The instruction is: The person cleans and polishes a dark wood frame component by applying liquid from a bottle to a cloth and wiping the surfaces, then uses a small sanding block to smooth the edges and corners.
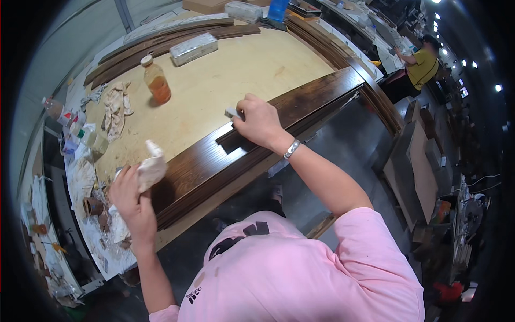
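Hands: both were occupied, one near the left end of a dark board point(198, 165), the other about midway along it.
Left hand point(130, 196): its fingers were curled around a white cloth point(153, 170), a loose end of which stood up past them.
Right hand point(258, 122): its fingers were closed on a small grey block point(232, 112) at the board's far edge; whether the block touched the wood could not be told.
Dark board: it lay slantwise along the near side of the desk point(241, 70), below both hands.
Rectangular dark patch point(233, 141): it showed beside the right hand; notch or loose piece, it was unclear which.
Surface progress: brown colour already covered the visible top face, which shone in places; with cloth and block both in hand, the handwork seemed unfinished, though how much was left could not be judged.
Beyond the board: an upright bottle of orange liquid point(158, 86), a crumpled beige rag point(116, 110) and a silvery wrapped block point(194, 49) rested on the desk.
Far side: dark wooden strips point(166, 42) lay stacked.
Background: a co-worker in a yellow top point(424, 67) stood at upper right.
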{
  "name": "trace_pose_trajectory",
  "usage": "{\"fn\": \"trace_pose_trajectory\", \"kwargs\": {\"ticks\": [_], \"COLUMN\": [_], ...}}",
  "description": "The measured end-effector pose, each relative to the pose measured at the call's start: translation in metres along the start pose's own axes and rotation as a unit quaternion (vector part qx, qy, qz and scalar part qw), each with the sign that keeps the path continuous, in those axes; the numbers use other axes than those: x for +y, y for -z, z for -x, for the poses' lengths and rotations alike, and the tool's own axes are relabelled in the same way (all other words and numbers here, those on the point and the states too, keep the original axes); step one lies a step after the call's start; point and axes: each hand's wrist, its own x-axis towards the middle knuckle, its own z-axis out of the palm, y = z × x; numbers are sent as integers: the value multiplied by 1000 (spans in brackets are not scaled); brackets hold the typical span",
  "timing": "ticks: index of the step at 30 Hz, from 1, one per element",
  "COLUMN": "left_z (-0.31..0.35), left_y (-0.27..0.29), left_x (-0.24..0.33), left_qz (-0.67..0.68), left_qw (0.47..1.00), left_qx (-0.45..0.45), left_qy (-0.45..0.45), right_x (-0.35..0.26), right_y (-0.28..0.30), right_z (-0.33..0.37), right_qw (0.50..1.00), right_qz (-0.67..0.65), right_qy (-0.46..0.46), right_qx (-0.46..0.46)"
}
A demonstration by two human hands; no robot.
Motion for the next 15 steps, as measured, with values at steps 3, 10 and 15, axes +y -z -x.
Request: {"fn": "trace_pose_trajectory", "kwargs": {"ticks": [3,10,15], "left_z": [-30,-49,-40], "left_y": [-45,-128,-132], "left_x": [47,85,74], "left_qz": [-8,-32,-1], "left_qw": [997,990,992], "left_qx": [-63,-120,-110], "left_qy": [-49,61,64], "right_x": [70,221,170], "right_y": [15,102,69], "right_z": [-11,-51,-32], "right_qw": [998,978,998], "right_qz": [39,120,-10], "right_qy": [-48,-160,61], "right_qx": [20,54,-19]}}
